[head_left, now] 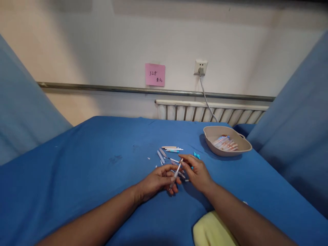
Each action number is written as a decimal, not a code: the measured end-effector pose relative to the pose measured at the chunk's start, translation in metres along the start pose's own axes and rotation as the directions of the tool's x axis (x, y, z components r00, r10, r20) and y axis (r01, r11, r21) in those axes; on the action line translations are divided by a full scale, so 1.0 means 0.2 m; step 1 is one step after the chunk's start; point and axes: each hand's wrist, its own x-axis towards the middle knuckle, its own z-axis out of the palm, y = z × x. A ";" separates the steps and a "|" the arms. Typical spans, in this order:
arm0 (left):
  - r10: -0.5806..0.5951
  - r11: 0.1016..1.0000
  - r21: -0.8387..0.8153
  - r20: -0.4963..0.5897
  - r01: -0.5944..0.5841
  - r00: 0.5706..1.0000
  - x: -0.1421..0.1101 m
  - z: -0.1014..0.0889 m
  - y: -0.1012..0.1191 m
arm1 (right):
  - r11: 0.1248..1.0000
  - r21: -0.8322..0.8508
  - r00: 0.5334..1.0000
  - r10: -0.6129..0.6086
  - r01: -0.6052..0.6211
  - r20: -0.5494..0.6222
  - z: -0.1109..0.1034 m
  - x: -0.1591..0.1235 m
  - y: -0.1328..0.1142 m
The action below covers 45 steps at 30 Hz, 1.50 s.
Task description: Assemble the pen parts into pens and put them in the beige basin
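Head view: the pen [176,173] sits left of the basin [214,132] and nearer the wearer, its translucent barrel gripped between the left hand's [161,179] thumb and fingers while the right hand [198,173] appears to pinch its slim white end, apparently so that one steadies as the other works. Loose parts [161,156], slender and plastic-looking, lie left of the basin, seemingly kept within reach. Beige, smooth and rounded, the basin stands on creased blue cloth [77,164], its raised wall likely keeping the pale pens [225,143] inside from rolling.
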 end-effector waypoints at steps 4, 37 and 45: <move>0.011 1.000 -0.016 -0.081 -0.013 0.997 0.04 0.05 -0.02 | 0.997 0.037 0.994 0.076 -0.073 -0.080 0.01 0.00 0.06; 0.097 0.995 0.034 -0.266 -0.091 0.959 0.09 0.00 0.03 | 0.778 -0.411 0.862 0.504 -0.475 -0.042 -0.13 -0.05 0.07; 0.049 0.997 -0.051 -0.249 -0.063 0.967 0.10 0.00 0.03 | 0.834 -0.233 0.859 0.513 -0.500 -0.009 -0.14 -0.08 0.14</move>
